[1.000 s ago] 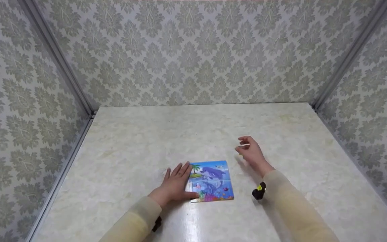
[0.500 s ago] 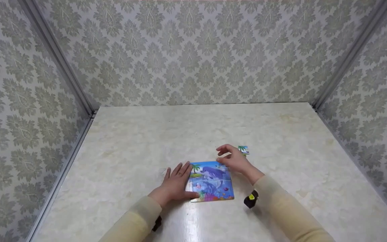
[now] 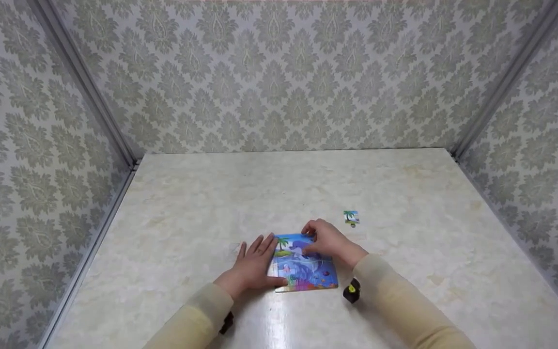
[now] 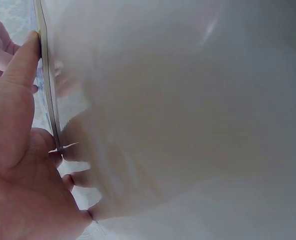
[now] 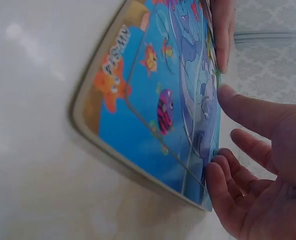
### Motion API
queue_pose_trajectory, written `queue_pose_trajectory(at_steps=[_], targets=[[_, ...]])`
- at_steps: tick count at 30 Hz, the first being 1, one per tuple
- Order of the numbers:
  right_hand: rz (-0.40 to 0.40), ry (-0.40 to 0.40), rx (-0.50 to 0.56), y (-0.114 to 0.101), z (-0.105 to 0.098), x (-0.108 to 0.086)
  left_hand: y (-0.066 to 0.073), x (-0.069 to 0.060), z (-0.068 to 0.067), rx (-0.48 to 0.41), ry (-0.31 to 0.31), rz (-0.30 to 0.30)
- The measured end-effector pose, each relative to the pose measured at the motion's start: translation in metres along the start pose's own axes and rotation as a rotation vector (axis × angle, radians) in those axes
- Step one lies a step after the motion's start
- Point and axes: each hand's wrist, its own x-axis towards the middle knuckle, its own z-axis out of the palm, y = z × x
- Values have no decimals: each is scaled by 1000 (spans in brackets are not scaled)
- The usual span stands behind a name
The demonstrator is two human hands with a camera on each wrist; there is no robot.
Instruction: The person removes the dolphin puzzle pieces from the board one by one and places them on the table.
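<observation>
Dolphin puzzle board [image 3: 303,272]: lies flat on the table, picture side up, in front of the person. Its surface shows a purple dolphin, a palm tree, and, in the right wrist view, an orange starfish [image 5: 110,87] and a striped fish [image 5: 164,111]. Seams between pieces are visible there.

Left hand [image 3: 250,266]: spread, palm down, against the left side of the board. Thumb rests on the near left corner; fingers point away from the person. Grip: not clenched, steadying by contact only.

Right hand [image 3: 330,240]: over the far right part of the board, fingers bent, fingertips at its surface and far edge. Grip: whether a piece is pinched cannot be told.

Palm-tree piece [image 3: 350,216]: 1 small item on the table, beyond the right hand, apart from the board.

Surroundings: pale marbled table [image 3: 211,194]; 2 light yellow sleeves [image 3: 410,305]; a dark wrist device [image 3: 351,292] beneath the right forearm; patterned wall [image 3: 279,72] behind, flanked by 2 grey metal posts [image 3: 80,82]
</observation>
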Motion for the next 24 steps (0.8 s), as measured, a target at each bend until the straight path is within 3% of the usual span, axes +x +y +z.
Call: queue_pose_trajectory(at_steps=[4,9,16,24], targets=[[21,1,-97,-4,4,1,1,-1,-1,-4,-2,0],[42,-16,-137,-10,5,2,1,-2,-1,-5,-3,1],[-4,-9,-110,-7,6,0,2,-2,-1,2,16,10],[-36,64,-39,-2,12,-2,2,-3,-2,-18,8,8]])
